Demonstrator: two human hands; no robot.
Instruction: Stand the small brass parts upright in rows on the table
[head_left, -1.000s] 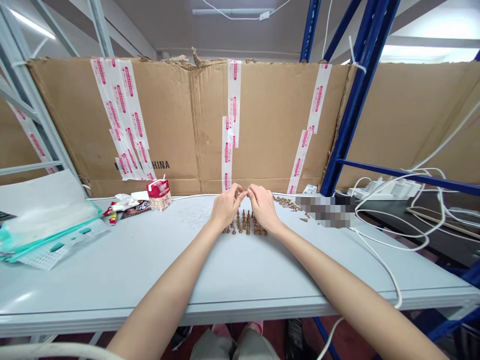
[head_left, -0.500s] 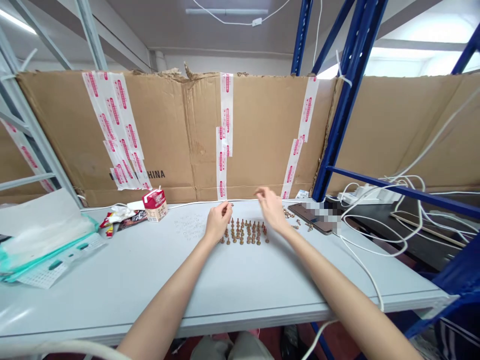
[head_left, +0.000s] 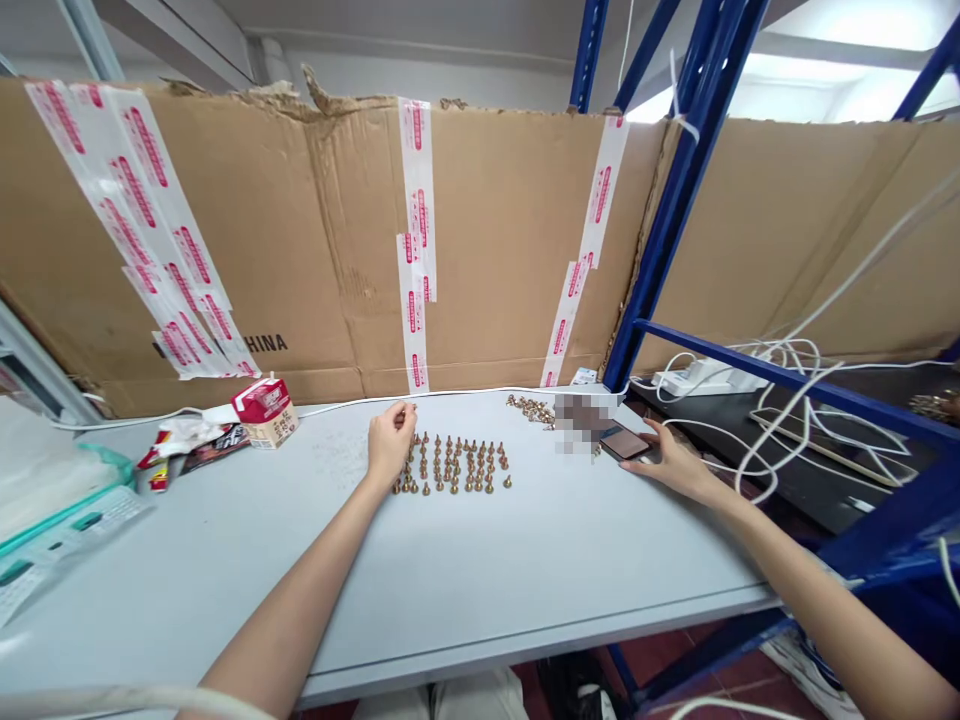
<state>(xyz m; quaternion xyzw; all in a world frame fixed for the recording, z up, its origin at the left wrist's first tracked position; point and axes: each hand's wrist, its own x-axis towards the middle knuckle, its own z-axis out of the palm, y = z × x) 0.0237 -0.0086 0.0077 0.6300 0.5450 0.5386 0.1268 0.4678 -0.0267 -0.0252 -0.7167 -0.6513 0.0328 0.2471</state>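
Many small brass-coloured screws [head_left: 454, 470] stand in rows on the grey table, wide heads down and shanks up. My left hand [head_left: 390, 442] is at the left end of these rows, fingertips pinched together; whatever they hold is too small to make out. To the right lies a dark phone [head_left: 624, 441], partly covered by a blurred patch. My right hand [head_left: 673, 467] grips its near end, thumb on one edge and a finger on the other. A loose pile of similar screws [head_left: 531, 409] is beyond the rows, beside the phone.
Tiny clear bits [head_left: 330, 450] are scattered left of my left hand. Farther left are a red-and-cream drink carton [head_left: 266, 412], crumpled wrappers [head_left: 187, 440] and a teal-edged plastic bag [head_left: 67, 530]. Taped cardboard [head_left: 502, 250] walls the back. White cables [head_left: 795, 370] tangle around a blue post [head_left: 675, 210].
My right hand has left the screw rows and moved right to the phone. My left hand stays pinched by the rows. The view has turned to the right.
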